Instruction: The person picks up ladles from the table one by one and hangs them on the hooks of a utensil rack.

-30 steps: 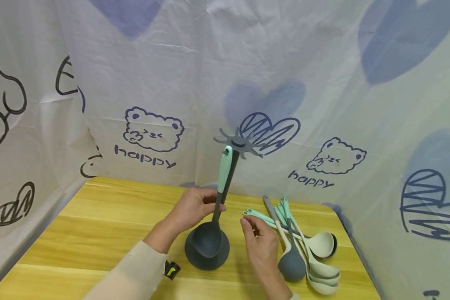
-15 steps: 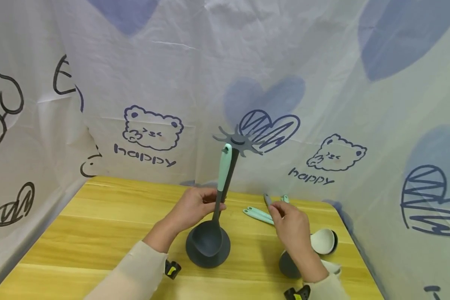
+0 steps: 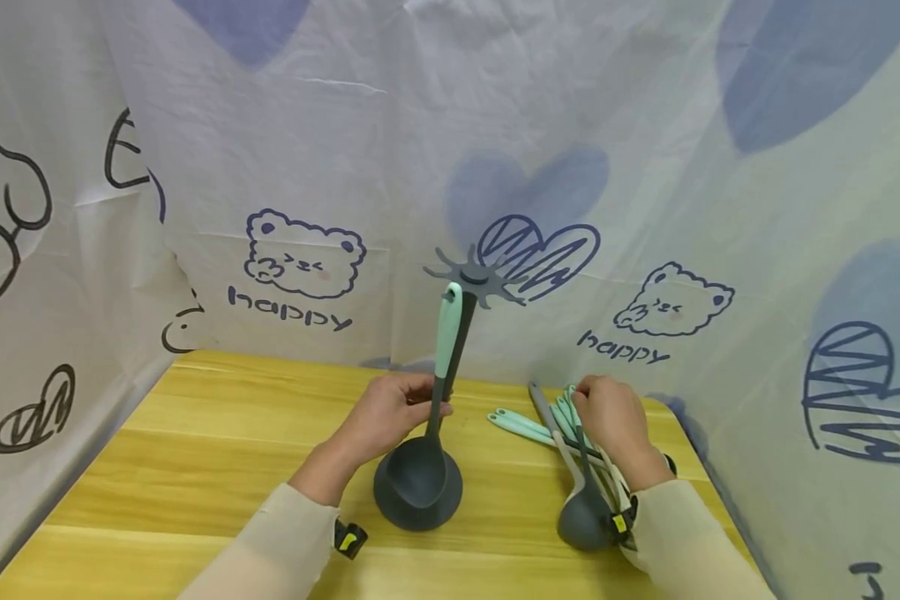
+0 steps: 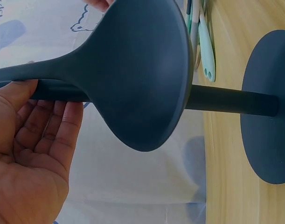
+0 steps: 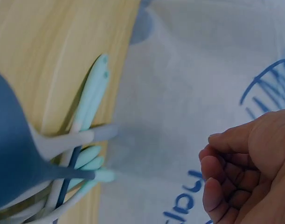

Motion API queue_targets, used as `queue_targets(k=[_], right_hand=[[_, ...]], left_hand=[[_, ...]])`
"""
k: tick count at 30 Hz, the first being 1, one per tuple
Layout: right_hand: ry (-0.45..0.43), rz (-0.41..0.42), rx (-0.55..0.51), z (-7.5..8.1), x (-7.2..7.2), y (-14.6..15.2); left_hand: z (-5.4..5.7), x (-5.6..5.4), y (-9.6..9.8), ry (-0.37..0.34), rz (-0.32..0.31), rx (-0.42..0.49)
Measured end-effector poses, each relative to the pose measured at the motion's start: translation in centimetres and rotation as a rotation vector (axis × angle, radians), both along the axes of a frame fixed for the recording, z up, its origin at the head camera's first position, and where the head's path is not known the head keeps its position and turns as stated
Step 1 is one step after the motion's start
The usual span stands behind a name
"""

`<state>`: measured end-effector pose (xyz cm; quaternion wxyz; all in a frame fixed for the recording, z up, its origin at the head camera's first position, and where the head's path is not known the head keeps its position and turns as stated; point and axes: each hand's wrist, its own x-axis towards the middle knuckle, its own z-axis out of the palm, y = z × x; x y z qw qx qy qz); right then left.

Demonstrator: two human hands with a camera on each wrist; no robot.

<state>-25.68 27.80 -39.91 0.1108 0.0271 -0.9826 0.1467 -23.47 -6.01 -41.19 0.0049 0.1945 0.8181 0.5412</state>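
In the head view a dark grey utensil stand [image 3: 461,342], with a round base and star-shaped hook top, stands on the table. A dark grey ladle [image 3: 417,473] with a mint handle hangs on it, bowl down over the base. My left hand [image 3: 392,421] grips the stand's pole behind the ladle; in the left wrist view the thumb lies along the pole beside the ladle's handle. My right hand [image 3: 613,417] hovers over the pile of utensils by the mint handles [image 3: 566,412]. In the right wrist view its fingers are loosely bent, holding nothing, apart from the handles.
The pile at the right holds a dark grey ladle [image 3: 585,518], a grey-handled utensil [image 3: 546,408] and several pale ladles, partly hidden by my right arm. The wooden table [image 3: 195,467] ends at a printed white cloth [image 3: 412,167] behind it.
My right hand has moved right and away from me, from beside the stand to over the far ends of the piled handles. The left hand keeps its grip on the stand.
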Motion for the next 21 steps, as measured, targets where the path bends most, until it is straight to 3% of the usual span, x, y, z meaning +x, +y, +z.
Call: queue_targets(k=[8, 14, 21], right_hand=[[-0.154, -0.097, 0.004, -1.4, -2.2, 1.2], [-0.244, -0.143, 0.027, -3.9, -3.7, 2.5], [-0.326, -0.169, 0.064, -5.9, -4.2, 3.0]], left_hand=[[-0.2, -0.1, 0.0, 0.0, 0.007, -0.002], [-0.4, 0.0, 0.0, -0.009, 0.003, 0.001], [-0.4, 0.0, 0.0, 0.011, 0.002, -0.003]])
